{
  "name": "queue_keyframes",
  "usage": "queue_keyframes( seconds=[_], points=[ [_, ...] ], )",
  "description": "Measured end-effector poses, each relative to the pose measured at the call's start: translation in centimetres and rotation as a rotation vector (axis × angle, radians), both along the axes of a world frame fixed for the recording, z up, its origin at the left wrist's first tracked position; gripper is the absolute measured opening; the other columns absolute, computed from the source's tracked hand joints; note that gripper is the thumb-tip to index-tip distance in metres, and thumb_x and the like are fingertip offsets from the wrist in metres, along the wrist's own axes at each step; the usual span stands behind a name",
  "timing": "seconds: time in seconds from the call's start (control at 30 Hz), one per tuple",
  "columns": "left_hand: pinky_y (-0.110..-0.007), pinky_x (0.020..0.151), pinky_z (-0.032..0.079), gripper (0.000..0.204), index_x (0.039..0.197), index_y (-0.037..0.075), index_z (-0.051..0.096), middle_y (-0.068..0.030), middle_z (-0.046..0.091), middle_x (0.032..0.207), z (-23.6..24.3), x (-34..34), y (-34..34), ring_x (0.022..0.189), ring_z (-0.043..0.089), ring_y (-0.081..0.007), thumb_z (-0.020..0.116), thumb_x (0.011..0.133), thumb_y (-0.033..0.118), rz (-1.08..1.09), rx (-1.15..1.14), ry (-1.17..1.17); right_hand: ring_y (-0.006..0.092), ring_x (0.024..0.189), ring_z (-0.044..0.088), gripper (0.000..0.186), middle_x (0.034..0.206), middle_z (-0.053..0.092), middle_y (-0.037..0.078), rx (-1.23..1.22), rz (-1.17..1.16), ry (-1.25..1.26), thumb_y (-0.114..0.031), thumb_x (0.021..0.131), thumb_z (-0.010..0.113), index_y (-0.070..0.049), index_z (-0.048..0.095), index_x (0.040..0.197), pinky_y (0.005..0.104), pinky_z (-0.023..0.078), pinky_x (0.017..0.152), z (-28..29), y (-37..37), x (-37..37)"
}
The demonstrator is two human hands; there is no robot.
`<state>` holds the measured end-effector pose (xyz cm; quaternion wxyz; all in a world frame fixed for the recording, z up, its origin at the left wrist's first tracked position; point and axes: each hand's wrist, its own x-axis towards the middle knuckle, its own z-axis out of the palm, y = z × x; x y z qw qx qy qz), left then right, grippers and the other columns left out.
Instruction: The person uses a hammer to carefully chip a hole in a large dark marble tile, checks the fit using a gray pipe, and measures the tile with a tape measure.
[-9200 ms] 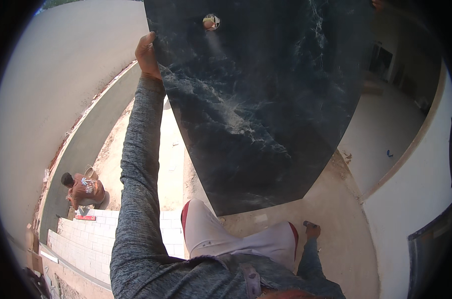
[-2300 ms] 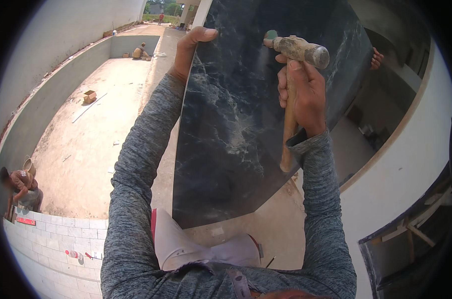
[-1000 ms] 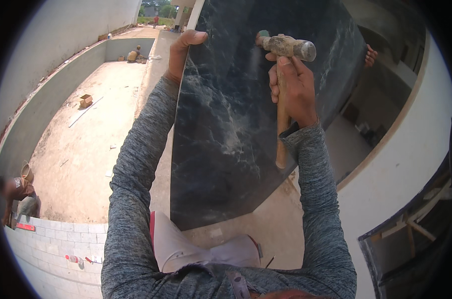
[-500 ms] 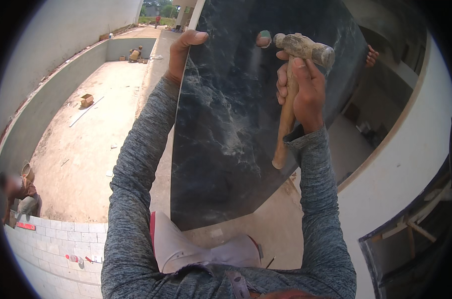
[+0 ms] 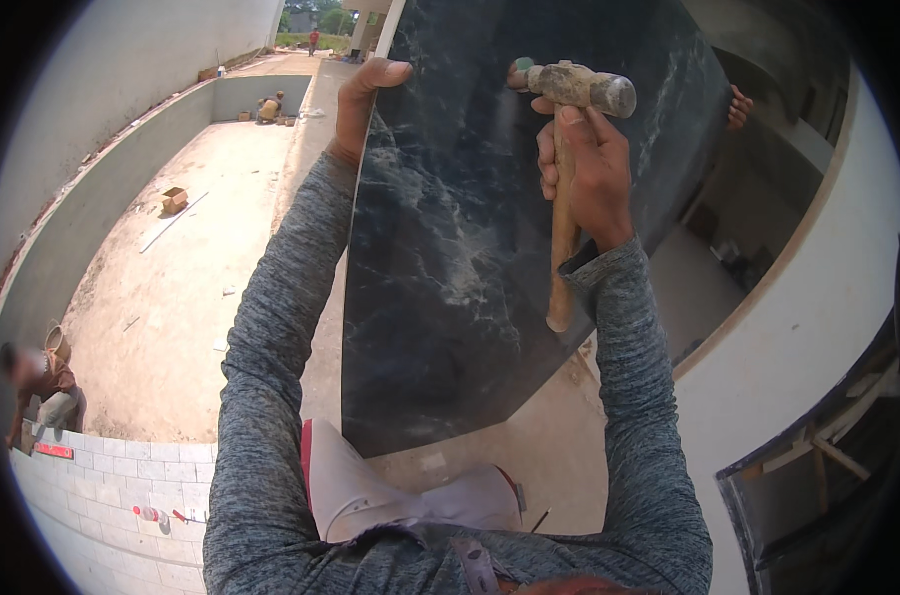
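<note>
Black slab [image 5: 440, 228] stands beyond right hand [image 5: 597, 174], clutching hammer [image 5: 566, 213]; left hand [image 5: 359, 104] grips slab's edge.

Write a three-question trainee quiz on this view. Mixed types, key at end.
1. True or false: the bare right hand is empty.
2. Multiple choice: where does the bare left hand grip the dark, pale-veined slab? A) left edge; B) bottom edge; C) right edge.
3. Fill in, left or right: in the picture, the open brown box sits to the ____ of the left hand.

Key:
1. False; it holds a wood-handled, metal-headed hammer.
2. A.
3. Left.
</note>
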<state>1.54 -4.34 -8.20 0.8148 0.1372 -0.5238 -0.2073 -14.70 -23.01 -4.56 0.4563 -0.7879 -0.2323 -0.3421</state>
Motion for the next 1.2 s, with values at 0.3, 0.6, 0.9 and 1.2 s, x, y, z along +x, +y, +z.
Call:
queue_keyframes(
  seconds=[0.3,0.6,0.9,1.2],
  points=[
    [-0.034,0.075,0.059,0.036,0.111,-0.003,0.061,-0.0149,0.069,0.101,0.0,0.0,-0.2,0.085,0.07,-0.0248,0.06,0.083,0.02,-0.057,-0.021,-0.022,0.0071,0.052,0.048,0.038,0.069,0.052,0.002,0.063,0.05,-0.029,-0.032,0.102,0.045,0.003,0.057,0.114,0.0229,0.043,0.044,0.2,-0.2,0.0],
    [-0.036,0.078,0.059,0.04,0.114,-0.002,0.061,-0.0147,0.069,0.104,0.0,-0.2,-0.3,0.088,0.07,-0.0256,0.061,0.083,0.023,-0.047,-0.021,-0.022,0.0069,0.052,0.048,0.038,0.069,0.052,0.002,0.062,0.071,-0.015,-0.032,0.101,0.047,0.003,0.057,0.113,0.0226,0.043,0.044,-0.2,-0.5,0.2],
    [-0.036,0.08,0.059,0.043,0.113,-0.002,0.062,-0.0141,0.069,0.104,0.2,-1.1,-0.3,0.092,0.07,-0.0259,0.064,0.082,0.028,0.095,0.011,0.016,0.005,0.05,0.047,0.038,0.066,0.052,-0.001,0.062,0.137,-0.095,-0.03,0.101,0.046,0.004,0.059,0.112,0.0216,0.042,0.043,-0.3,0.1,-0.5],
    [-0.035,0.077,0.06,0.041,0.111,-0.001,0.064,-0.0135,0.07,0.103,0.1,-1.2,-0.1,0.087,0.071,-0.025,0.065,0.082,0.027,0.09,0.041,0.023,0.0045,0.05,0.047,0.037,0.065,0.051,-0.002,-0.021,0.025,-0.019,-0.029,0.101,0.046,0.004,0.06,0.111,0.0218,0.041,0.043,-0.3,-0.1,0.8]
  ],
)
